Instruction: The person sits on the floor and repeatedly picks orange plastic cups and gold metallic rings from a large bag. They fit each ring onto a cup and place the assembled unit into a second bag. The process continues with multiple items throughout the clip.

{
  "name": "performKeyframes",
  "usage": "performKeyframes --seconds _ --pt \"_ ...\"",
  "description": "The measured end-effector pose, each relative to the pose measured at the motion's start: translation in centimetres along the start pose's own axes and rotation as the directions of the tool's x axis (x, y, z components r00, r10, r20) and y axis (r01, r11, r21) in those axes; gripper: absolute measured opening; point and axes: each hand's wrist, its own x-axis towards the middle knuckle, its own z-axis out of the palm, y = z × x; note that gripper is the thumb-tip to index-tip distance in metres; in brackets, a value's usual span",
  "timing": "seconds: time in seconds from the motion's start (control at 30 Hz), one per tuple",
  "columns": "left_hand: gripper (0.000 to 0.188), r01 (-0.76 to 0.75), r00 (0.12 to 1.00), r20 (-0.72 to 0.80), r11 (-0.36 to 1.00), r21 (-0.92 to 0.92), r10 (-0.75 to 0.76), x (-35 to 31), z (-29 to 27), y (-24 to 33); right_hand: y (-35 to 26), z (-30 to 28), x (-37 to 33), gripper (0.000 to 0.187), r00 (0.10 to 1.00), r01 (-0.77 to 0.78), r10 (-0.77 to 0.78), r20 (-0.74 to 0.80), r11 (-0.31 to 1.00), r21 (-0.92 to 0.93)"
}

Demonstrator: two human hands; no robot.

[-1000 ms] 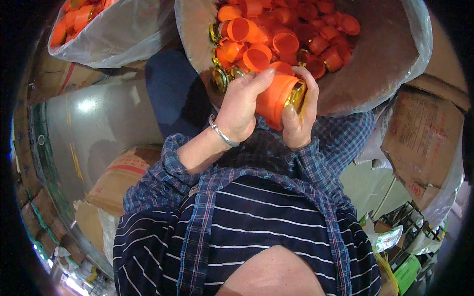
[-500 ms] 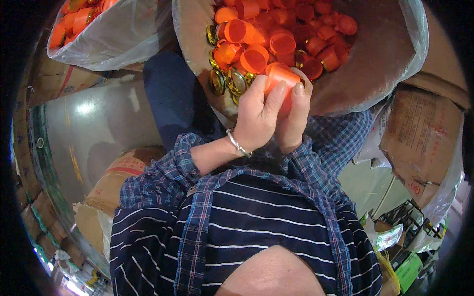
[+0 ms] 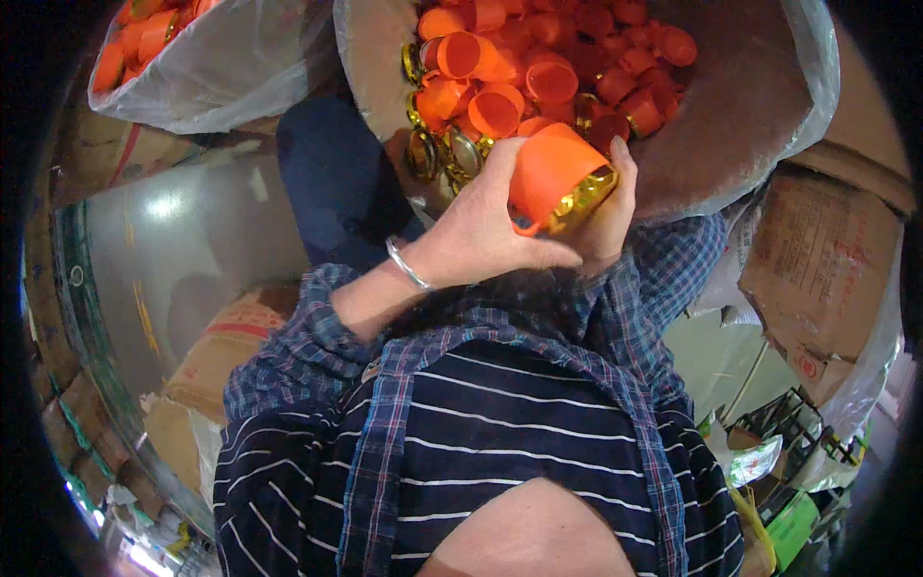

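Head view: orange handled cup (image 3: 553, 165) between your two hands

Your left hand (image 3: 476, 233) is gripping the cup's side, its thumb extending to the right; your right hand (image 3: 613, 219) is curling around the shiny gold-coloured piece (image 3: 580, 202) at the cup's lower end, though how firmly, I cannot tell; the cup is sitting tilted by the near edge of a plastic-lined container (image 3: 760, 125), where more orange cups (image 3: 551, 81) and round gold-coloured lids (image 3: 465, 154) are lying loose.
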Motion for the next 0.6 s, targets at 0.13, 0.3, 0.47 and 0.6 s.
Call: performKeyframes --seconds 0.13,0.3,0.47,0.6 --pt "0.082 -0.086 0.980 -0.172 0.991 0.099 0.102 -0.7 0.3 0.3 -0.2 1.1 -0.5 0.053 0.985 0.163 -0.174 0.011 0.895 -0.414" --pt "0.076 -0.141 0.990 -0.013 0.985 0.103 0.143 -0.9 -0.5 1.0 -3.1 1.2 -1.9 0.037 0.886 0.463 -0.210 0.413 0.357 -0.812" --pt "0.072 -0.045 0.992 -0.118 0.995 0.084 0.054 -0.7 0.6 1.3 -2.1 0.6 -1.3 0.036 0.905 0.416 -0.297 0.303 0.480 -0.772" --pt "0.073 -0.087 0.992 -0.096 0.995 -0.051 0.082 -0.7 1.2 0.6 -1.9 -0.5 0.1 0.040 0.931 0.347 -0.277 0.237 0.480 -0.805"
